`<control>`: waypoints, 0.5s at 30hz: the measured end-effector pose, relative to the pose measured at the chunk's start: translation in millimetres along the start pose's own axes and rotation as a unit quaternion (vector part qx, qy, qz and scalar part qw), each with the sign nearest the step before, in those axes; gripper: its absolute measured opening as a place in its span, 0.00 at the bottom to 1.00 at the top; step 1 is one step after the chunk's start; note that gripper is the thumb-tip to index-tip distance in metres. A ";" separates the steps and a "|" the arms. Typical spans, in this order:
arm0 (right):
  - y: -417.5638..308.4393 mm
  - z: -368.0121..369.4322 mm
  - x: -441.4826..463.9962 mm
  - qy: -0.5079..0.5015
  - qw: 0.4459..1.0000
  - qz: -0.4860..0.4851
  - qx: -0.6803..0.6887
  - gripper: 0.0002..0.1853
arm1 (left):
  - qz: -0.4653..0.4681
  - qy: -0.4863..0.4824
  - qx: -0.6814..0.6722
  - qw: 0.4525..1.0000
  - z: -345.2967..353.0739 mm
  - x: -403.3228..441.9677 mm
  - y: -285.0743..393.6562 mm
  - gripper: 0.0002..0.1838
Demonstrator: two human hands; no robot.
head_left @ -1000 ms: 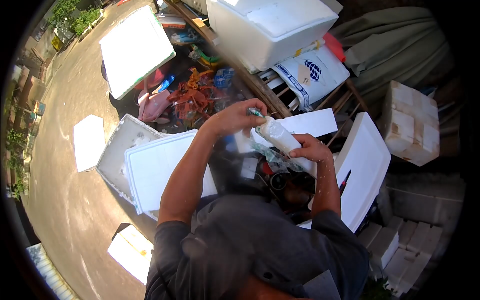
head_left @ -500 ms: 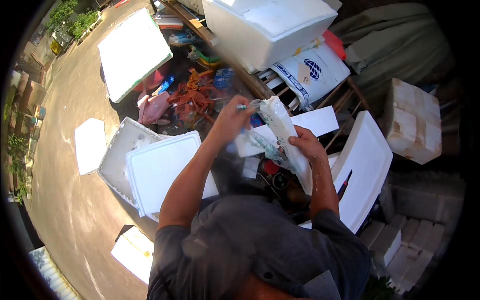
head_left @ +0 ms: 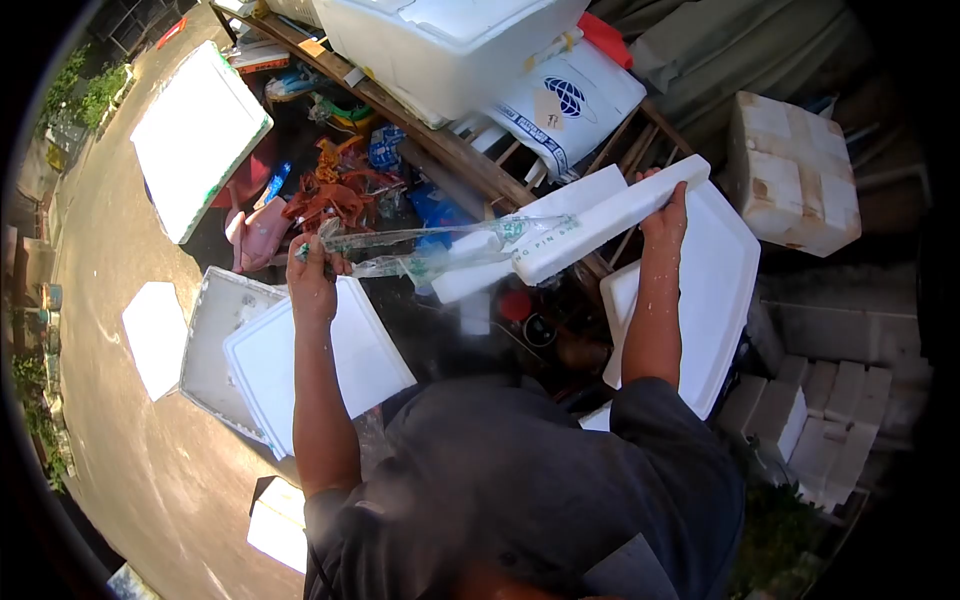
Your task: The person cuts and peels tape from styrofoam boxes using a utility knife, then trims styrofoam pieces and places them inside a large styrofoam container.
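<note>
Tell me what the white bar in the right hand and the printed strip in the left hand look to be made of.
White bar: probably polystyrene foam, matte; it is thick, blocky and plain white.
Printed strip: thin plastic, glossy, perhaps packing tape; it is see-through, creased and catches the light.

Head view — wide, round-edged, facing forward and down, close above the shirt [head_left: 520,460]

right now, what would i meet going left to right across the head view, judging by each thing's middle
White panel on the ground, left hand, clear plastic film, long white foam strip, right hand, taped white box.
</note>
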State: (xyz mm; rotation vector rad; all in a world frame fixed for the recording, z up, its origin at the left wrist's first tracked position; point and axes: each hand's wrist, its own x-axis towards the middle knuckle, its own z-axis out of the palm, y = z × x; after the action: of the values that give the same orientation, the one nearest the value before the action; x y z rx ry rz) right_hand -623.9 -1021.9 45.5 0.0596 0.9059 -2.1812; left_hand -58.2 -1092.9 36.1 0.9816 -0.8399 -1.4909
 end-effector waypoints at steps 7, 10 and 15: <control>-82.0 -19.2 30.9 0.086 0.973 -0.207 -0.047 0.31 | 0.037 0.083 -0.043 0.995 -45.5 36.9 -14.8 0.14; -131.6 -40.7 43.9 0.130 0.947 -0.282 -0.082 0.32 | 0.027 0.089 -0.049 0.995 -41.7 39.0 -9.7 0.14; -173.2 -26.6 22.1 0.192 0.908 -0.348 -0.134 0.34 | 0.041 0.087 -0.048 0.994 -19.7 31.7 2.7 0.16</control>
State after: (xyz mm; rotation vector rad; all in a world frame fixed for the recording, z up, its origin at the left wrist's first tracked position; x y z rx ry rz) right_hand -760.9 -939.6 120.7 0.0344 1.6428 -2.7181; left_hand -40.6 -1124.5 26.4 0.9778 -0.6693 -1.3421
